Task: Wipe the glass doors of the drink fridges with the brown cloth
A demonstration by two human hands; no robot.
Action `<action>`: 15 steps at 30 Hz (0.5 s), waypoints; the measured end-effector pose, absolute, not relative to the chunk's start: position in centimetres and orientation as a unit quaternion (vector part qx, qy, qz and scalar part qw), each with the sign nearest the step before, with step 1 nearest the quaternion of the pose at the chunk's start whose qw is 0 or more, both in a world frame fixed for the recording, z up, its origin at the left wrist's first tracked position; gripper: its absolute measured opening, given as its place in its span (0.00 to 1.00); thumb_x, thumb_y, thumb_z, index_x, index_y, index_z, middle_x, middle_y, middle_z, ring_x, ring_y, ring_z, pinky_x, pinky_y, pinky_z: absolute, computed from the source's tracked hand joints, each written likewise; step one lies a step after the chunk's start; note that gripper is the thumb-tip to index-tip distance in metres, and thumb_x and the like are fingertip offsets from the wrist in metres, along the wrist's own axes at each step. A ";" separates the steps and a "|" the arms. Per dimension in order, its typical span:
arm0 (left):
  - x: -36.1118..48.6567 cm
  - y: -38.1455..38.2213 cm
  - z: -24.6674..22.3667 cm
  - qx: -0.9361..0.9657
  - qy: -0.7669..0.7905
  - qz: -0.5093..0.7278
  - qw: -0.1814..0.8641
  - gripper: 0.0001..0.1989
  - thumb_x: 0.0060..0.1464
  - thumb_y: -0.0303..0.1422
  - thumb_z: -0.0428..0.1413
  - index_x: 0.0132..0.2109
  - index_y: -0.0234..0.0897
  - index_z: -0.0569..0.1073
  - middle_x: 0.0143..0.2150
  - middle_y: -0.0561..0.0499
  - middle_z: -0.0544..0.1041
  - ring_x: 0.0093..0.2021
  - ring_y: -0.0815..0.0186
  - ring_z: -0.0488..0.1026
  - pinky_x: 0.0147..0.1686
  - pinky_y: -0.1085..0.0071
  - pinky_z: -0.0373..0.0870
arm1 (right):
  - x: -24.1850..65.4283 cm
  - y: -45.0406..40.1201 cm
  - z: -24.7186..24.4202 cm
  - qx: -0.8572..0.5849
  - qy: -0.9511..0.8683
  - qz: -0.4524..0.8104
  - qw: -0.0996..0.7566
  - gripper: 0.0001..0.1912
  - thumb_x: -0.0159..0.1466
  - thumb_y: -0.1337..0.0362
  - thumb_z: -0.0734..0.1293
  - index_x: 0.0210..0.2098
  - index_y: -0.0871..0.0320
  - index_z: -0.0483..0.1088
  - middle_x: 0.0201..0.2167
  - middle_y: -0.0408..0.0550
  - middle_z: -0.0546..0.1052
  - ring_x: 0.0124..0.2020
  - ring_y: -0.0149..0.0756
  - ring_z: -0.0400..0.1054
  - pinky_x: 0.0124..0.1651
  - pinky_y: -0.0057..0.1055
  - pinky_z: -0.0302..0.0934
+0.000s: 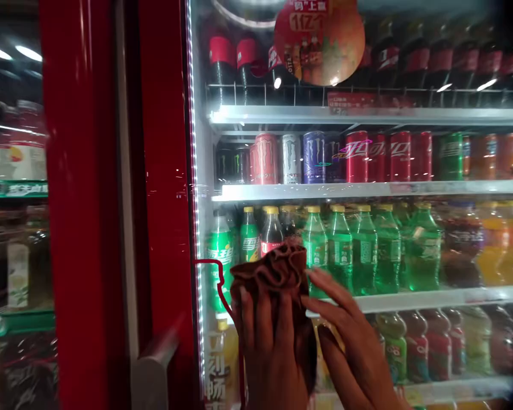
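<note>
A bunched brown cloth lies against the glass door of a drinks fridge, its top edge gathered into wavy folds. My left hand holds it, fingers laid over the front and pressing it to the glass. To the right, my right hand has its fingers apart, the fingertips at the cloth's right edge; whether they touch it or the glass beside it I cannot tell. Part of the cloth hangs down between the two hands.
A red door frame with a blurred grey handle stands at left. Behind the glass, shelves hold cola bottles, cans and green bottles. A round red sticker is on the door above. Another fridge is at far left.
</note>
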State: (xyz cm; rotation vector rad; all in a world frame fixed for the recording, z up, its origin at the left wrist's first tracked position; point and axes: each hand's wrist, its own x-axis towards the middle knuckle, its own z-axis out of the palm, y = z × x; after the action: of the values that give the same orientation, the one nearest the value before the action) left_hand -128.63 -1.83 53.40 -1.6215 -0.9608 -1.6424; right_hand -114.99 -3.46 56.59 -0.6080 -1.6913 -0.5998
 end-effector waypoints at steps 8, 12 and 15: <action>-126.1 -1.7 59.5 -0.602 -0.358 -0.591 0.399 0.24 0.58 0.32 0.65 0.61 0.43 0.74 0.70 0.39 0.66 0.75 0.45 0.55 0.72 0.41 0.55 | -111.6 0.0 57.8 -0.331 -0.658 -0.413 0.535 0.32 0.71 0.67 0.64 0.72 0.52 0.58 0.76 0.49 0.56 0.78 0.42 0.45 0.80 0.53 0.34; -127.3 -2.3 55.3 -0.583 -0.351 -0.573 0.457 0.16 0.55 0.29 0.66 0.50 0.40 0.76 0.60 0.40 0.73 0.66 0.49 0.69 0.66 0.47 0.67 | -111.7 -0.2 56.8 -0.322 -0.670 -0.401 0.535 0.32 0.70 0.67 0.63 0.73 0.53 0.57 0.75 0.50 0.57 0.78 0.44 0.47 0.80 0.54 0.38; -129.7 -2.5 54.1 -0.530 -0.393 -0.561 0.499 0.13 0.53 0.31 0.65 0.46 0.39 0.75 0.56 0.39 0.75 0.59 0.48 0.72 0.58 0.49 0.72 | -111.4 -0.3 56.6 -0.319 -0.678 -0.393 0.533 0.31 0.70 0.65 0.64 0.72 0.54 0.60 0.75 0.50 0.58 0.78 0.45 0.47 0.80 0.54 0.38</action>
State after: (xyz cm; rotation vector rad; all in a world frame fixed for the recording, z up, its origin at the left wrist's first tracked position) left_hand -129.75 -2.47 54.09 -1.2834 -0.9511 -1.3581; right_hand -111.44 -0.32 56.61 -0.7606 -1.6176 -0.9366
